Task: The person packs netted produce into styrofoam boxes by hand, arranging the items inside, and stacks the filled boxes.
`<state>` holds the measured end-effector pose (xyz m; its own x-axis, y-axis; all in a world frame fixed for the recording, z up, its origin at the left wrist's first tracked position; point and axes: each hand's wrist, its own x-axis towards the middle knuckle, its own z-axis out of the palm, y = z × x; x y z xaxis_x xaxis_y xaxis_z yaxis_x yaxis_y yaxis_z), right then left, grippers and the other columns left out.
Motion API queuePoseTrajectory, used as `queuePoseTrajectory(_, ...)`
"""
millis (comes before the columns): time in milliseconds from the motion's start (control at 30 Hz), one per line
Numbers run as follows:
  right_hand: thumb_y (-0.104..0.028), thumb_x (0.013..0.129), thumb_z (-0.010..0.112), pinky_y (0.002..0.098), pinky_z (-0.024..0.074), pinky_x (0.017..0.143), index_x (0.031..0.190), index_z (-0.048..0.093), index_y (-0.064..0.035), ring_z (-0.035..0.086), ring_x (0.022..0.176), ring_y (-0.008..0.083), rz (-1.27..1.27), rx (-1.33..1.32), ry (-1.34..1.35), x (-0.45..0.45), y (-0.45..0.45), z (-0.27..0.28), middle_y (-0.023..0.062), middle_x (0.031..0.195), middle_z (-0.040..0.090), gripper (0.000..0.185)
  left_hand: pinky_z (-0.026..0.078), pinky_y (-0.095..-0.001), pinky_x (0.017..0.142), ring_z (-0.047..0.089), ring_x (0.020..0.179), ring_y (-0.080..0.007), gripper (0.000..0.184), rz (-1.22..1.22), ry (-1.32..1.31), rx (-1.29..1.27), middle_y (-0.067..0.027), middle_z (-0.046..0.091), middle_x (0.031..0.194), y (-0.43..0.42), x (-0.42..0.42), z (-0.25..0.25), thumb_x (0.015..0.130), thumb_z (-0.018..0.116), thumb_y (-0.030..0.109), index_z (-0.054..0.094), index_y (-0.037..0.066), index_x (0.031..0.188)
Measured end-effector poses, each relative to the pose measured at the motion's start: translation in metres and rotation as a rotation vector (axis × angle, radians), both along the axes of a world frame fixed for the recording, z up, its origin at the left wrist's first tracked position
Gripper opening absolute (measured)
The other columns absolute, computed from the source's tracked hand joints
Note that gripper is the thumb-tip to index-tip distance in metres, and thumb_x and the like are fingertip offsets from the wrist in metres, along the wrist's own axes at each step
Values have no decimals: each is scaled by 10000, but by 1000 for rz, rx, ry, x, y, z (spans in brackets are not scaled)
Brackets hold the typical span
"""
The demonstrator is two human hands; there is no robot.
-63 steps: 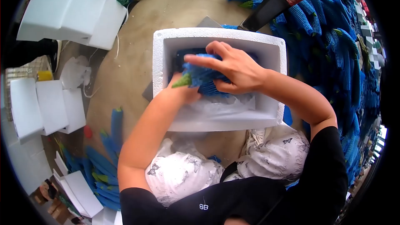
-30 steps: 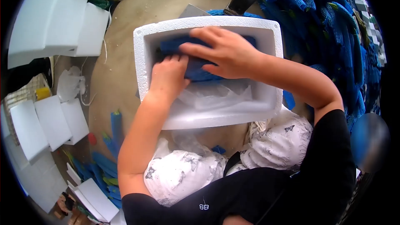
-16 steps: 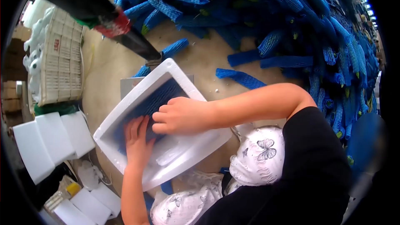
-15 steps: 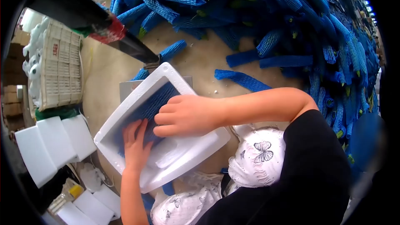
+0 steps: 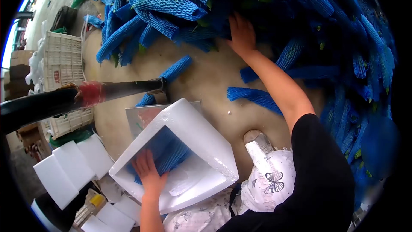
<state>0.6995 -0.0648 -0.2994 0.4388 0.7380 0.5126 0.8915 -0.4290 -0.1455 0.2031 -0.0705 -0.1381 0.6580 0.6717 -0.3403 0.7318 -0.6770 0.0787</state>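
My left hand is inside a white foam box, its spread fingers resting on blue net-wrapped items packed there. The box stands tilted against a flat metal plate, and clear plastic lies inside it. My right hand is stretched out at the near edge of a large pile of blue net-wrapped pieces, some with green tips. Its fingers look apart, with their tips in shadow against the pile, and nothing is visibly held.
A black pole with red tape crosses from the left to above the box. White foam lids and a white crate stand at the left. Loose blue pieces lie on the floor right of the box.
My right hand has left the box and moved up and forward to the pile. My left hand remains in the box. The view has turned, and the box appears lower and more tilted.
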Motion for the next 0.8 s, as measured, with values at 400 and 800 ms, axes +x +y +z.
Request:
queuePoseTrajectory(400,-274,520,822,404,423,843,1005,537,-65,554,917,332,55,-115,128,-13,1,33,152,966,562,600,67,-667,1091,215,1339,-441,1021,-63,-17,68,-251,258,1449,-4,-16,-13,556,802,341,316,-10,1383)
queuePoseTrajectory(800,-345,618,798,499,350,1031,1466,274,-349,376,1242,445,8,-510,228,-122,-6,2,245,1464,224,996,76,-646,1102,227,1354,-414,1021,-27,-84,95,-219,280,1459,-4,-15,-20,542,799,338,340,40,1404)
